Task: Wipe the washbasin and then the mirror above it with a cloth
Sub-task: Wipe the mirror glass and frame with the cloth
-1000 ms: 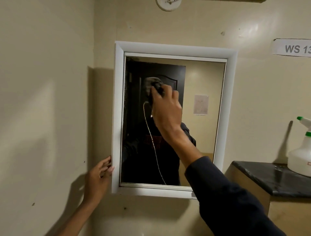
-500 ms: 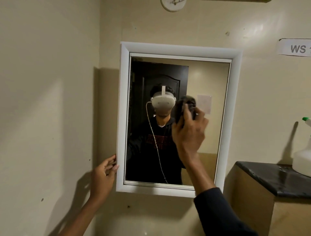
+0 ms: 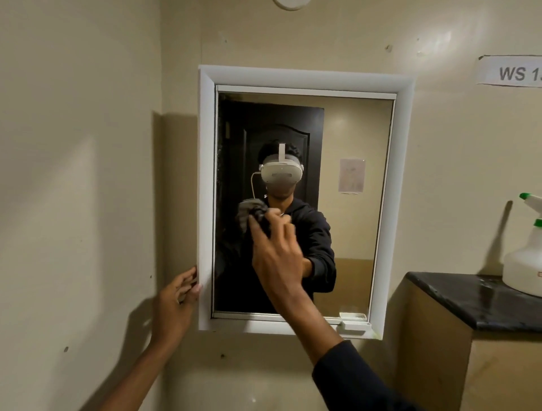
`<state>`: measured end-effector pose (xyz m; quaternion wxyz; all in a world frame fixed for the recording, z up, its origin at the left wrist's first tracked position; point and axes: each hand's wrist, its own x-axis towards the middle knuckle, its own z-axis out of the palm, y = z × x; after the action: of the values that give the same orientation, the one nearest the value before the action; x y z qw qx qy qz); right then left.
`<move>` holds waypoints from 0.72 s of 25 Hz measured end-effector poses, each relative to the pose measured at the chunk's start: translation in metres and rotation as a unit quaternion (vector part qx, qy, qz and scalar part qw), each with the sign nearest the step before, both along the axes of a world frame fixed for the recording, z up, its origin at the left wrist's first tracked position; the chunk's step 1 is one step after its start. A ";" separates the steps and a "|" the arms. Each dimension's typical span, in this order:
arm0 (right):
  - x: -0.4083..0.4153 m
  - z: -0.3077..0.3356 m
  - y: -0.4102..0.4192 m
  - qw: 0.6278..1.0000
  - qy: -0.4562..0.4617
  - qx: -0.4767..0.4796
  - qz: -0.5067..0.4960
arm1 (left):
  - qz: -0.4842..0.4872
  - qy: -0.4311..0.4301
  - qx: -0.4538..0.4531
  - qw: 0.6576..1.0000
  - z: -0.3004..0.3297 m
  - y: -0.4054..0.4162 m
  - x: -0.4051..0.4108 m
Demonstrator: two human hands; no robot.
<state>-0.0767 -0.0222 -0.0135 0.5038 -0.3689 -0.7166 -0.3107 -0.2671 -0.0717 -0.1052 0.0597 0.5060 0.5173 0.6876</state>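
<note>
Right hand [image 3: 277,258] raised against the glass, fingers curled round a bunched dark cloth [image 3: 254,214], pressing it to the mirror [image 3: 352,234] a little left of centre and about mid-height. Dark sleeve [image 3: 360,381] pushed back from the wrist, forearm rising from the lower right. Left hand [image 3: 176,299] lower and to the left, fingers relaxed and nearly straight, fingertips touching the outer left edge of the white frame [image 3: 206,205] near its bottom corner; gripping nothing. Mirror hung on a beige wall [image 3: 88,176], close to a corner, reflecting a dark door and a paper sheet on the far wall. Small white tray [image 3: 353,321] sitting on the frame's lower ledge, toward its right end. To the right, well apart from both hands, a black-topped counter [image 3: 469,302] carrying a white spray bottle [image 3: 522,264] with green parts on its head, partly cut off by the picture's edge. Above that, a paper label [image 3: 510,74] reading "WS 1", also cut off. Round white fitting [image 3: 291,3] on the wall above the mirror, mostly out of view. Washbasin not in sight.
</note>
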 end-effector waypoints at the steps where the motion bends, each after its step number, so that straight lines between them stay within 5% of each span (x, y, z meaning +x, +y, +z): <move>1: 0.024 0.001 0.003 0.998 0.056 -0.017 -0.003 | 0.002 -0.003 0.002 1.000 0.000 0.000 0.000; 6: 0.145 -0.039 0.006 0.958 0.278 -0.048 -0.053 | 0.006 -0.010 0.005 1.000 -0.002 0.001 0.002; 12: 0.102 -0.083 0.011 0.924 0.373 -0.072 -0.043 | 0.010 -0.012 0.003 1.000 0.000 -0.002 0.006; 18: -0.007 -0.127 -0.008 0.979 0.184 -0.082 0.031 | 0.007 -0.011 0.002 1.000 0.001 -0.005 0.007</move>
<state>-0.0841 -0.0300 -0.1408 0.6044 -0.4374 -0.6459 -0.1619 -0.2605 -0.0764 -0.1038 0.0594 0.4951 0.5184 0.6947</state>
